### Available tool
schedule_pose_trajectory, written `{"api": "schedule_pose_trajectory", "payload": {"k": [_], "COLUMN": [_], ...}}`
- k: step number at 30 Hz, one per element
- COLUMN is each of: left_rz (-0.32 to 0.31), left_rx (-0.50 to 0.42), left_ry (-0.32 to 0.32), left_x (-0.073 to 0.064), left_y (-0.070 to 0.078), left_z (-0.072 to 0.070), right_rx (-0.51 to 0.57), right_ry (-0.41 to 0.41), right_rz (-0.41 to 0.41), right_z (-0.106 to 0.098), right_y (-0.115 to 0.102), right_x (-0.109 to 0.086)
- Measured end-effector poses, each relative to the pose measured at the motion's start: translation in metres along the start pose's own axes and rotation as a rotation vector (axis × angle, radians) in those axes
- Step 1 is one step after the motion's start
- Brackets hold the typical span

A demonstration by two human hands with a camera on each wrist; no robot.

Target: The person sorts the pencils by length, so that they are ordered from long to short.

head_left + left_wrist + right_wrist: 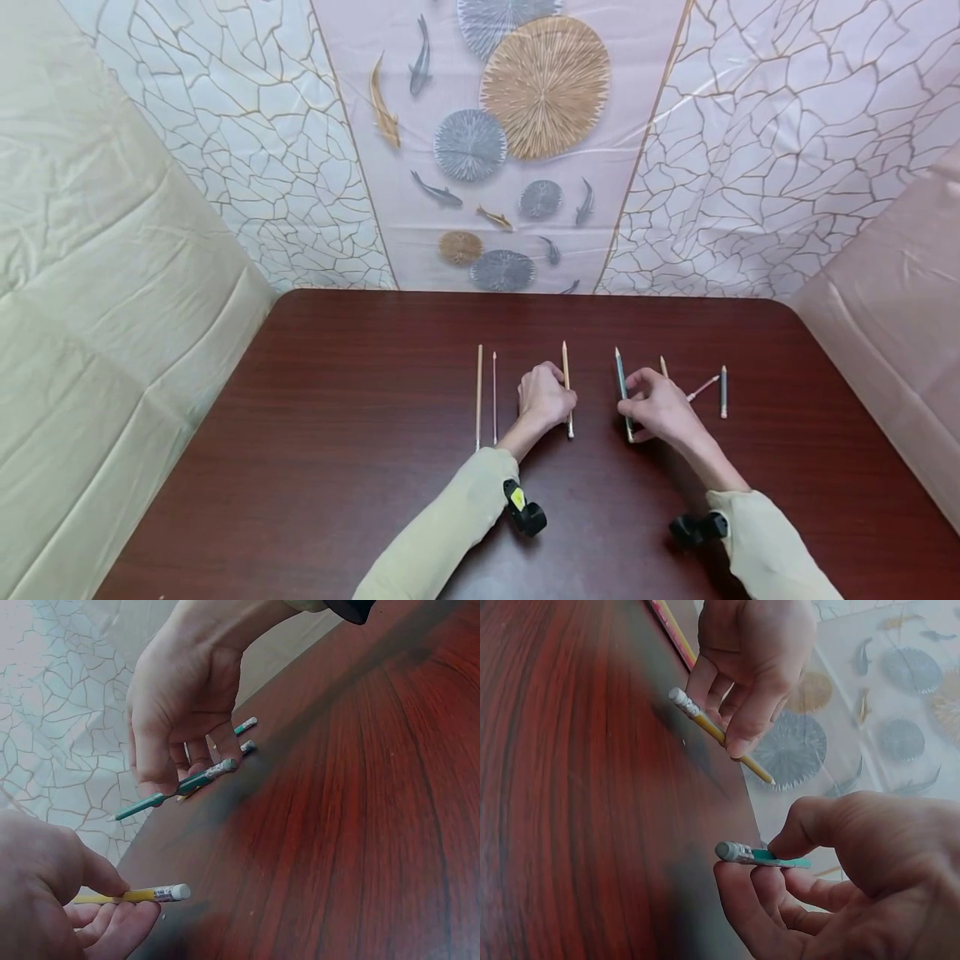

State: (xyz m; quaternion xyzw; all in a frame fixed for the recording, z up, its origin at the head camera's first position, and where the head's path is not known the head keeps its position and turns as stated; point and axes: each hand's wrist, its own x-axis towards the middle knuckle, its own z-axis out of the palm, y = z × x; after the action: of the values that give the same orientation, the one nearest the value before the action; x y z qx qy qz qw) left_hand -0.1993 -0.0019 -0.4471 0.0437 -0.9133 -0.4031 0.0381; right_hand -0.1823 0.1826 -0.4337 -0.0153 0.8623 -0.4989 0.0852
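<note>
In the head view my left hand [545,395] pinches a yellow pencil [566,367] between thumb and fingers, its tip pointing to the far side and its white eraser toward me. My right hand [660,408] grips a green pencil [620,372] in the same direction, a short gap to the right. The left wrist view shows the yellow pencil's white eraser [180,892] past my left fingertips. In the right wrist view the thumb presses on the green pencil [763,856] from above, with curled fingers under it.
Left of my hands lie a long thin pencil [479,392] and a pink pencil [494,400], side by side. Beyond my right hand are a short green pencil [723,392], a slanted pink pencil [703,387] and a partly hidden yellow pencil [663,365]. All rest on a dark wooden table [337,467].
</note>
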Motion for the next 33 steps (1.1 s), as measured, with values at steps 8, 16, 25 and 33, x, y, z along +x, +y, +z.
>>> {"api": "schedule_pose_trajectory", "payload": {"k": [8, 16, 25, 33], "left_rz": [0.017, 0.031, 0.073, 0.081], "left_rx": [0.017, 0.007, 0.029, 0.027], "left_ry": [0.007, 0.028, 0.042, 0.034], "left_x": [-0.003, -0.003, -0.005, -0.006], "left_y": [-0.009, -0.016, -0.022, -0.028], "left_z": [-0.007, -0.016, -0.023, -0.03], "right_rx": [0.031, 0.042, 0.061, 0.057], "right_ry": [-0.02, -0.034, -0.05, -0.054], "right_rz": [-0.008, -0.023, -0.028, -0.017], "right_z": [0.012, 0.021, 0.033, 0.046], "right_y": [-0.005, -0.011, -0.019, -0.025], "right_x": [0.002, 0.004, 0.006, 0.007]}}
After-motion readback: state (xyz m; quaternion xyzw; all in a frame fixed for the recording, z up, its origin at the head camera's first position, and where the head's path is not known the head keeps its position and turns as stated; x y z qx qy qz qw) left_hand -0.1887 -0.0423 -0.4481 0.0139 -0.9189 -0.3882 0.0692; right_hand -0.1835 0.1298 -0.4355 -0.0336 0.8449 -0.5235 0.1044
